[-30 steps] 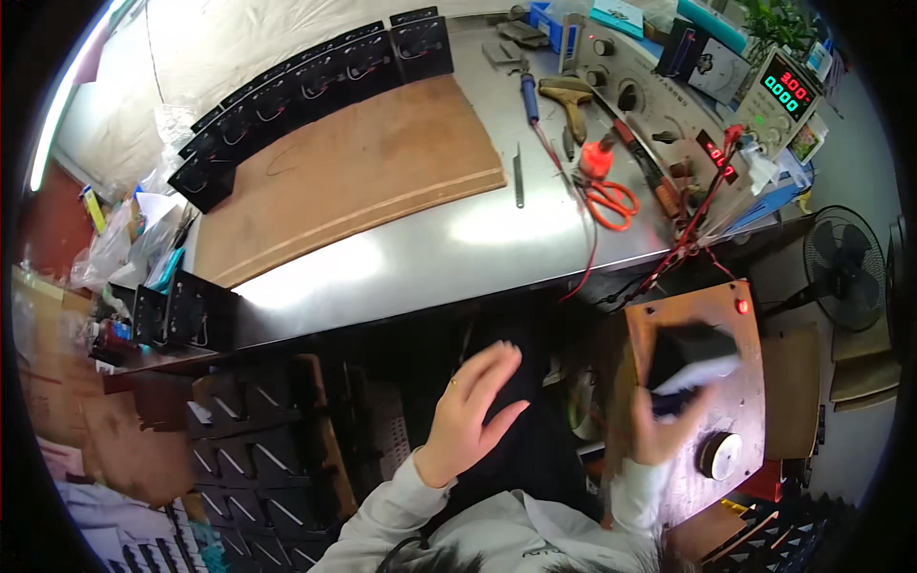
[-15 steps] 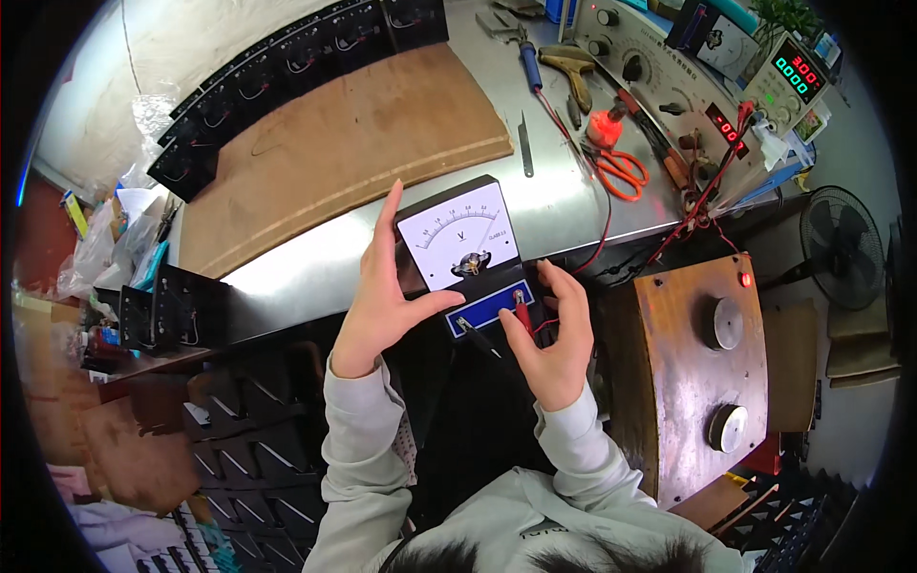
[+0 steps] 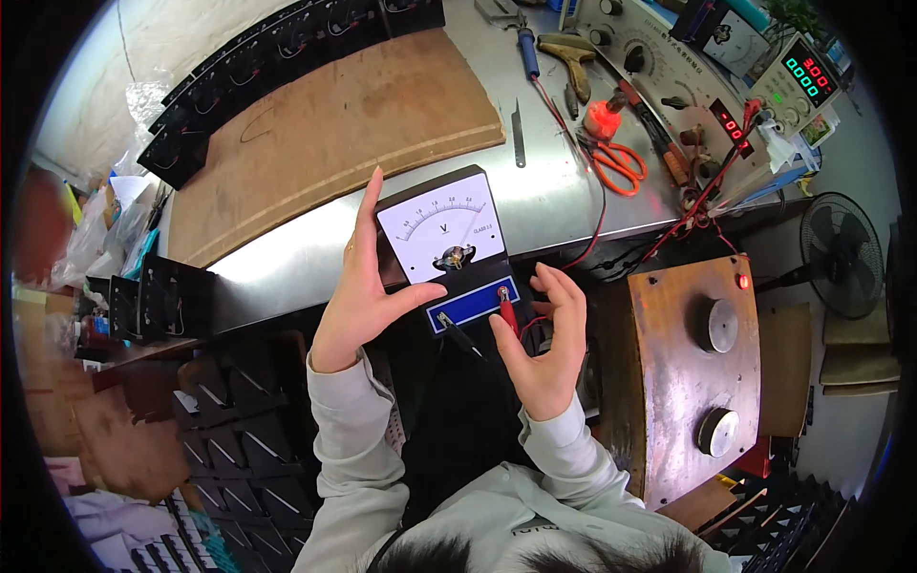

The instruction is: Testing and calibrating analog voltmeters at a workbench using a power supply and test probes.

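Observation:
A black analog meter (image 3: 441, 218) with a white dial and a blue strip on its lower part is at the bench's front edge. My left hand (image 3: 368, 286) grips its left side, thumb along the lower front. A black clip lead (image 3: 461, 336) and a red one (image 3: 508, 310) are attached to the blue strip. My right hand (image 3: 544, 349) is at the meter's lower right, fingers curved and apart, thumb tip at the red clip; I cannot tell if it touches it.
A wooden board (image 3: 325, 115) backed by black panels (image 3: 172, 158) lies on the steel bench (image 3: 535, 220). Orange scissors (image 3: 621, 172), hand tools, a test instrument (image 3: 669, 86) and a power supply (image 3: 798, 86) stand right. Below are a wooden box (image 3: 697, 382) and fan (image 3: 841, 253).
The dark meter was in my right hand over the wooden box; it moved left between both hands, dial up. Since half a second ago it shifted slightly left and up.

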